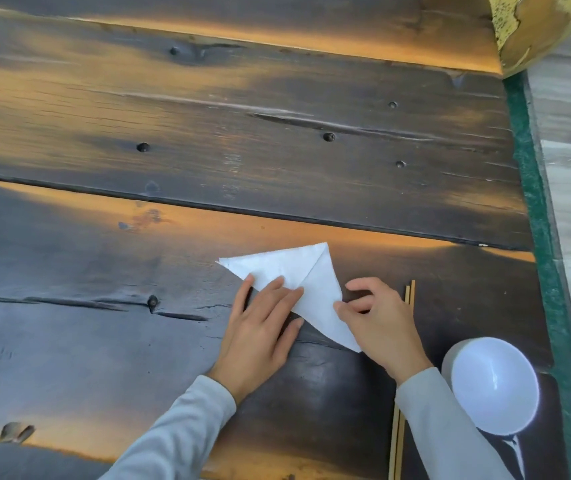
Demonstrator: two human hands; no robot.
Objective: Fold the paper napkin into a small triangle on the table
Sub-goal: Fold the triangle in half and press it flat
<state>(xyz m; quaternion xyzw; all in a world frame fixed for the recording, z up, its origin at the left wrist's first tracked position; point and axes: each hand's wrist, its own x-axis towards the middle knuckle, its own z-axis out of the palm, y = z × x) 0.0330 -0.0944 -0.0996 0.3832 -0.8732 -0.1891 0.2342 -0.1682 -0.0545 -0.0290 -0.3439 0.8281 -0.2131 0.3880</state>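
A white paper napkin lies folded into a triangle on the dark wooden table, with a crease running from its top corner downward. My left hand lies flat, its fingers spread and pressing on the napkin's lower left part. My right hand pinches the napkin's right edge between thumb and fingers. The napkin's lower tip pokes out under my right hand.
A pair of wooden chopsticks lies just right of my right hand, running toward me under my sleeve. A white bowl stands at the lower right. The table's green edge runs down the right side. A yellow object sits at the top right.
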